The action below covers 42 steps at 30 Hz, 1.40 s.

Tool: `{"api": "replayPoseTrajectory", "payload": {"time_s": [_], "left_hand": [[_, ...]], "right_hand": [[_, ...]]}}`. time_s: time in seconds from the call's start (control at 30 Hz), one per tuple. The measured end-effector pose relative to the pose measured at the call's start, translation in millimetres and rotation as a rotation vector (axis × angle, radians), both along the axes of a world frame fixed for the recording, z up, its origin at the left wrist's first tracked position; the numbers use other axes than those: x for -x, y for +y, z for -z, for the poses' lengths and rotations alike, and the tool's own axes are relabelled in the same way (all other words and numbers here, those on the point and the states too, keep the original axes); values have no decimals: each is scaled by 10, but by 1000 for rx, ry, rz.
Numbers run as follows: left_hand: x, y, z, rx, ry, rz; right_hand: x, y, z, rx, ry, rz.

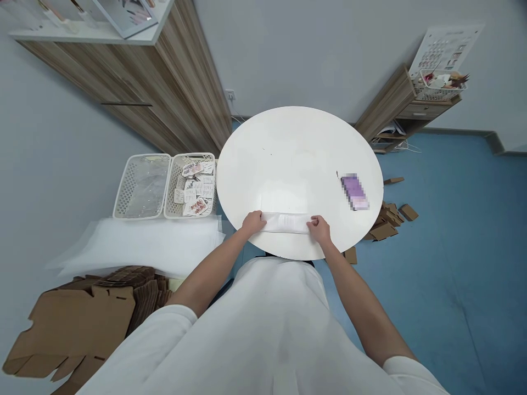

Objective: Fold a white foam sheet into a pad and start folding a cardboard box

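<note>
A white sheet folded into a long flat strip lies near the front edge of the round white table. My left hand grips its left end, fingers closed over the edge. At the opposite end my right hand pinches the strip between thumb and fingers. It looks like thin foam or paper wrap; I cannot tell which, nor whether anything lies inside the folds. Right of the strip, a purple phone-like object, blurred by pixels, rests on the tabletop.
Left of the table stand a white basket with clear plastic bags and another basket of printed cards. White sheets and flat cardboard boxes are stacked below them. Folded brown boxes lie on the floor at right.
</note>
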State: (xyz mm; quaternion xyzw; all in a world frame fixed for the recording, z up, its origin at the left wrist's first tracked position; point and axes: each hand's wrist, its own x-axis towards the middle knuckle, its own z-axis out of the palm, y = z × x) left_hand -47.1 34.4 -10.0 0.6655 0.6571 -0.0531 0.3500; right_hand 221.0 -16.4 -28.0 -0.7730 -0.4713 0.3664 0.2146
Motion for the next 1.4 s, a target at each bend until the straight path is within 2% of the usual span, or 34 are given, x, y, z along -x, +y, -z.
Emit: {"api": "replayPoseTrajectory", "payload": {"time_s": [0.07,0.1,0.17,0.23,0.27,0.33,0.5,0.67,0.8,0.97,1.1,1.33,1.4], "left_hand": [[-26,-57,-39,-121,37,-12],[-49,-87,-59,-205,31,16],[-113,-144,-89,-341,-26,163],[-195,-190,-99,-360,-94,359],[-237,-208,-98,-335,-113,432],[-306,-238,-89,-275,-115,487],[-310,-304,-116,-183,-133,443],[-205,-289,-182,-87,-185,435],[-124,-161,-191,-95,-214,334],[48,-2,-120,-116,-308,142],[125,67,-30,-105,-228,-1],[44,79,9,-57,-60,-76],[0,49,-2,-102,-18,-98]], "right_hand": [[53,-15,-36,-127,-135,-53],[87,-14,-55,-194,-188,-131],[162,6,-89,-281,-236,-384],[236,36,-107,-285,-239,-648],[269,50,-111,-271,-248,-736],[320,64,-122,-236,-286,-816],[345,-7,-244,-147,-252,-846],[315,-46,-423,35,-25,-759],[302,96,-435,29,50,-597],[262,280,-351,81,93,-385],[221,325,-245,68,113,-203],[159,336,-8,53,88,6],[159,306,24,25,96,41]]}}
